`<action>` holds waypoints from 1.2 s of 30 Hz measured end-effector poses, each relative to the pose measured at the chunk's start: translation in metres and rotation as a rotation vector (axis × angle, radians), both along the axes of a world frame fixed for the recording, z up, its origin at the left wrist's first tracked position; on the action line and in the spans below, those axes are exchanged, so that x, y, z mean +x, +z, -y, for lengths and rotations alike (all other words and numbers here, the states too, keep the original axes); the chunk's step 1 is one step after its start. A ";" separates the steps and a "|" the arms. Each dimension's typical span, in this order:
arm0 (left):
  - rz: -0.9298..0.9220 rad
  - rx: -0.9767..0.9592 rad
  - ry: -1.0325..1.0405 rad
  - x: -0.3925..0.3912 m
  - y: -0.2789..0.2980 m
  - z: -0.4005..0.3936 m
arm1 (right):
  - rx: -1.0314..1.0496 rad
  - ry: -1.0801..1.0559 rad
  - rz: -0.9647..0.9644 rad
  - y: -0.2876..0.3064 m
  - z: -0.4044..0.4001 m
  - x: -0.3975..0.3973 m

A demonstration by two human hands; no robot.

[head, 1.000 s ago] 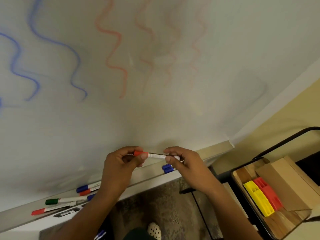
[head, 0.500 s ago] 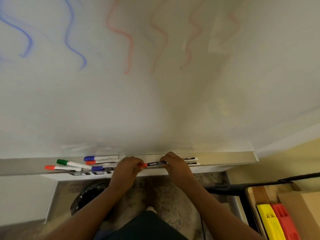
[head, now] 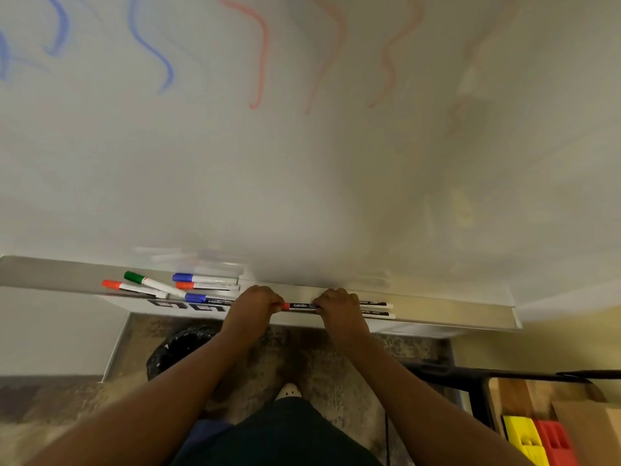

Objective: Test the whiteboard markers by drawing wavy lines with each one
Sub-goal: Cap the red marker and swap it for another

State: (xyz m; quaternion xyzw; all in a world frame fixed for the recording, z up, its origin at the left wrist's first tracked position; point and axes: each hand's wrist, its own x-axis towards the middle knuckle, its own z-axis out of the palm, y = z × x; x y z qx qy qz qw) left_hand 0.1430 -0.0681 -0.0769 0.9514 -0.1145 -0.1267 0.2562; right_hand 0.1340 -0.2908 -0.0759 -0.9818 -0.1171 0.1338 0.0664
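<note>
Between both hands (head: 257,302), red marker (head: 300,306)

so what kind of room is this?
Probably an office or classroom: a wall-mounted whiteboard with wavy test lines, markers on its tray, and a black bin on the floor below.

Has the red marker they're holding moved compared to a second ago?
Yes. The red marker, held between the left hand and right hand, has come down from in front of the whiteboard to the marker tray.
</note>
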 end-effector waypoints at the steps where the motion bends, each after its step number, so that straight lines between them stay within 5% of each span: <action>1: 0.005 0.007 -0.003 -0.001 0.000 0.000 | -0.011 0.009 0.006 -0.002 0.001 -0.001; 10: 0.050 -0.043 0.004 -0.009 0.004 -0.008 | 0.046 -0.002 0.051 0.004 -0.005 -0.005; 18: 0.008 -0.334 0.492 -0.051 0.022 -0.054 | 0.306 0.132 0.040 0.014 -0.099 -0.010; 24: -0.115 -0.494 0.693 -0.067 0.040 -0.112 | 0.201 0.191 -0.023 0.012 -0.159 -0.006; 36: -0.443 -0.808 0.768 -0.073 0.069 -0.191 | 0.110 -0.078 -0.031 0.021 -0.192 -0.010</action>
